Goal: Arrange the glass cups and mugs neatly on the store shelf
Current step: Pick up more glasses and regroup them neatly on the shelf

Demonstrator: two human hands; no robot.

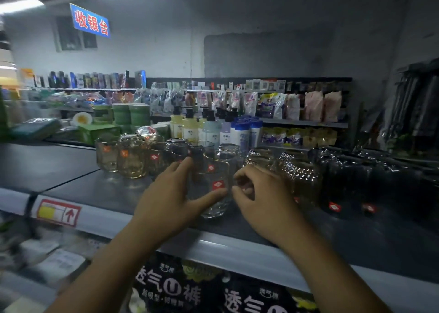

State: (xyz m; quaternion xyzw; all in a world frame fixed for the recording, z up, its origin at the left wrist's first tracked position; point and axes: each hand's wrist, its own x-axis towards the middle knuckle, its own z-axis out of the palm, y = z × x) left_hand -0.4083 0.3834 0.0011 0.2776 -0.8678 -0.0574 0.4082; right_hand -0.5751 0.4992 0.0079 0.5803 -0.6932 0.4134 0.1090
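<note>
Mug (215, 209) of clear glass, marked with a red label, stands upright on the dark shelf (99, 189), near its front edge and roughly in the middle of the row of glassware. The left hand (171, 194) has its grip clamped on the mug: the thumb lies across the front of the glass and the fingers reach round its far left side. The right hand (259, 194) is just beside the mug's right side with its fingers curled inward; whether its grip is closed on the mug's handle or only touching it cannot be told.

Behind and to the left of the mug stand amber-tinted glasses (131, 160) with small orange and red labels, set close together. More clear glasses stand just behind the mug. To the right are textured clear glasses (299, 175), and beyond them dark, nearly black glasses (344, 182) with red labels near their bases.

Along the shelf's pale front rail sits a red and yellow price tag (58, 213). Under the rail are dark packages (171, 286) with white lettering. Past the glassware stand pump bottles (190, 127), and a blue sign (90, 20) with red characters hangs high on the left.
</note>
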